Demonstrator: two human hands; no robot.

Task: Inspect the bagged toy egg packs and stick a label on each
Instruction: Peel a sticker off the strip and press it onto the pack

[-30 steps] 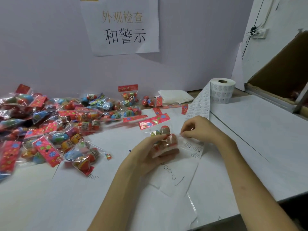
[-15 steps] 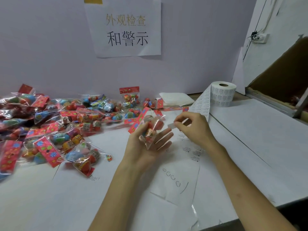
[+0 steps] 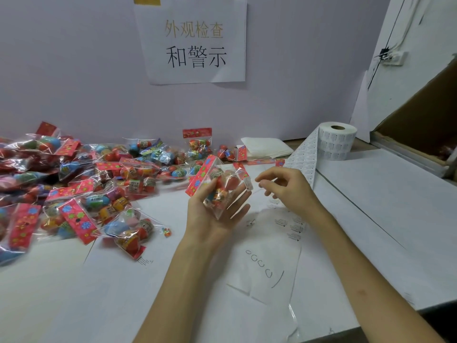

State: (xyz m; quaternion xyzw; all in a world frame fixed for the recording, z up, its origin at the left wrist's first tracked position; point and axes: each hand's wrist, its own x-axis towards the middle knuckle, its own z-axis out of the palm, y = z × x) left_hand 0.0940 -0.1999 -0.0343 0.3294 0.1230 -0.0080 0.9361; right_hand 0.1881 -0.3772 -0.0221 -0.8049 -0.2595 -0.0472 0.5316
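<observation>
I am watching the left hand (image 3: 214,220) cradling a toy egg pack (image 3: 223,182) above the white table (image 3: 371,206). The thumb is pinning the pack against outstretched fingers, and a small white label (image 3: 248,185) is sitting at the bag's right corner. The right hand (image 3: 289,191) is hovering just beside it, fingers loosely curled and apart, gripping nothing. The label roll (image 3: 337,141) is standing behind, near the wall.

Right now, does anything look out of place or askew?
A tiny red-and-green piece lies loose on the table, outside any bag, beside the nearest pack. The label on the held pack in the left hand sits at its corner.
</observation>
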